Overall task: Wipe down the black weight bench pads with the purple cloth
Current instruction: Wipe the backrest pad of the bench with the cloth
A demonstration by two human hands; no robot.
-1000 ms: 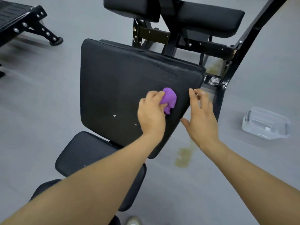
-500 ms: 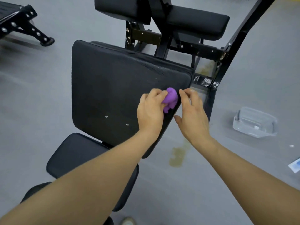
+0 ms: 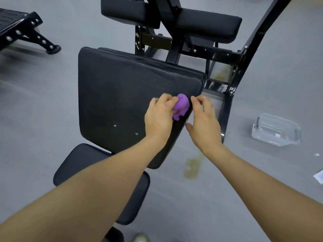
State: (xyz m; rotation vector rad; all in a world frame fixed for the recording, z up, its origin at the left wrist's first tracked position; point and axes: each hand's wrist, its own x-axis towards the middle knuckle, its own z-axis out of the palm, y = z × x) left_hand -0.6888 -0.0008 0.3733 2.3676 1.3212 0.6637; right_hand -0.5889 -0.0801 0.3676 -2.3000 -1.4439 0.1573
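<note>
Left hand [image 3: 160, 119] grips the crumpled purple cloth [image 3: 181, 106], soft and light, on the large black padded backrest [image 3: 122, 95]; best held bunched. Right hand [image 3: 205, 124] open, empty.

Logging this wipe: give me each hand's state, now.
Left hand: grips the purple cloth against the back pad.
Right hand: open, fingers at the pad's edge, holding nothing.

Bunched purple cloth [image 3: 181, 105] on tilted black pad [image 3: 118, 95]
</note>
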